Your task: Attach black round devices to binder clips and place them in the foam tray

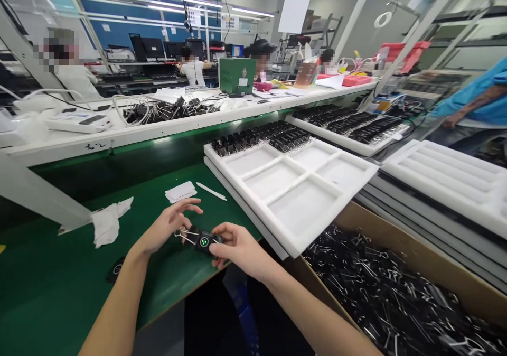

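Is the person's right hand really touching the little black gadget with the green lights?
Touching: the head view shows the right hand gripping the black gadget by one end, thumb against it.

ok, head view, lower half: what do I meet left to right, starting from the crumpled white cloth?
Crumpled white cloth → left hand → black, rounded device with green lights → right hand → brown cardboard box of black metal-handled clips.

A device [204,242] sits between the left hand [174,221] and right hand [235,244]; beyond them on the bench [59,303], a pen [211,191] lies right of some papers [181,191], a cloth [106,225] farther left. To the right: a tray [304,200] with binder clips [273,137] in its far end, a carton [396,235] nearer, a shelf [138,134] behind
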`<state>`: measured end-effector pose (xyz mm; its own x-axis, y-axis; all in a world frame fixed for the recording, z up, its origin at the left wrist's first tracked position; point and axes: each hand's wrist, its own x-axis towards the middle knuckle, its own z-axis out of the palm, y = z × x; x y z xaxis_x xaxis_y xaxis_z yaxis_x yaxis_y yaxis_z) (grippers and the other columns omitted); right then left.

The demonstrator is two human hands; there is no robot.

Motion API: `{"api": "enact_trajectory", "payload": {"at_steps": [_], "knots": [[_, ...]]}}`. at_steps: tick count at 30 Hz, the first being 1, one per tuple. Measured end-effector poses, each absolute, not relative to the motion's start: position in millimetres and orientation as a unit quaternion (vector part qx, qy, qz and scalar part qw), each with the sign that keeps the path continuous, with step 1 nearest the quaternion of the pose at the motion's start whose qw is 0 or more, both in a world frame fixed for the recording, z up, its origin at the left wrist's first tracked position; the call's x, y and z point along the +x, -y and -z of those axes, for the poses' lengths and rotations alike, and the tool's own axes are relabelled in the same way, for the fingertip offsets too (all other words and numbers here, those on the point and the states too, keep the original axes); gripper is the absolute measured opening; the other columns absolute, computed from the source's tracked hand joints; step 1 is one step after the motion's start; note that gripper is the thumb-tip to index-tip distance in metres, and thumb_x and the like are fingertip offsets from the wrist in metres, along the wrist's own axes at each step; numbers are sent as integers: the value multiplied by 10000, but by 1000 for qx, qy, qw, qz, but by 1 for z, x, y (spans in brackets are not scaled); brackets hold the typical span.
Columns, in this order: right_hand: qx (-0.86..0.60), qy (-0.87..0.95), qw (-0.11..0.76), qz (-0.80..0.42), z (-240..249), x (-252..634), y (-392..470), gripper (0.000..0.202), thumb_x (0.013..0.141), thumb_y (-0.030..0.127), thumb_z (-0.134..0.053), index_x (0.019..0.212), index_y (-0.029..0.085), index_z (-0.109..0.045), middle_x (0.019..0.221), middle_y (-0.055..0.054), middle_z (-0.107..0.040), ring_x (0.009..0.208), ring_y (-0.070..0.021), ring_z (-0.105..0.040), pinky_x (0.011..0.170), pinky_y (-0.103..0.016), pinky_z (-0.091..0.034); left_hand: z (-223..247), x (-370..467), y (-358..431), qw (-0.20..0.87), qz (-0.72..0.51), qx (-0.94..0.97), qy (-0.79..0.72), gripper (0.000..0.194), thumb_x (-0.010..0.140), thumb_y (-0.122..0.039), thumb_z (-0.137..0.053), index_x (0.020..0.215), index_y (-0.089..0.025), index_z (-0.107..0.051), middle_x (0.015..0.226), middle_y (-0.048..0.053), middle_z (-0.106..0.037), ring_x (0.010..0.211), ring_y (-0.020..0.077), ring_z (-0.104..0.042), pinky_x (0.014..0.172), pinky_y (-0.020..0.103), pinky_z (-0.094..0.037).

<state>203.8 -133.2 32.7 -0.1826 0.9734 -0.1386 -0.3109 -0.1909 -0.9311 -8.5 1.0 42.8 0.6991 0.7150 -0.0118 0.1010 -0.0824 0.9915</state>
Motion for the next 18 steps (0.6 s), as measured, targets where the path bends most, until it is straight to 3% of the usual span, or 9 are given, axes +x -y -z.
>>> {"api": "enact_trajectory", "payload": {"at_steps": [4, 8, 11, 13, 18], "knots": [[-394, 379, 541, -639, -82, 244, 176, 437, 776, 420, -898, 986, 174, -605, 838, -63, -695, 678, -233, -715, 545, -268, -554, -45, -11, -4, 610, -366, 647, -275, 780, 859, -786, -531, 1398, -225, -588, 1236, 178, -640, 733, 224, -661, 594, 328, -520], [-498, 403, 616, -458, -118, 322, 146, 429, 747, 356, -926, 996, 172, -630, 937, -104, -709, 853, -274, -726, 672, -315, -608, -46, -11, -5, 587, -426, 626, -287, 632, 914, -674, -569, 1323, -196, -636, 1126, 139, -662, 714, 199, -623, 608, 310, -486], [-561, 392, 652, -327, -123, 382, 82, 369, 750, 299, -876, 941, 182, -582, 926, -86, -701, 858, -271, -723, 735, -357, -621, -43, -9, -6, 588, -435, 618, -289, 579, 925, -621, -595, 1287, -173, -654, 1079, 131, -666, 708, 194, -607, 621, 308, -474], [-637, 391, 623, -229, -119, 411, 39, 289, 780, 270, -810, 906, 184, -565, 877, -68, -689, 822, -265, -713, 726, -366, -608, -40, -8, -7, 591, -436, 613, -292, 560, 922, -605, -610, 1266, -167, -666, 1061, 128, -667, 699, 189, -599, 621, 305, -465], [-797, 444, 409, 18, -101, 437, -27, 144, 807, 271, -737, 894, 175, -672, 961, -86, -713, 963, -290, -652, 879, -378, -508, -33, -9, -14, 587, -440, 604, -312, 521, 916, -575, -641, 1220, -156, -687, 1006, 107, -661, 678, 167, -592, 615, 289, -448]]}}
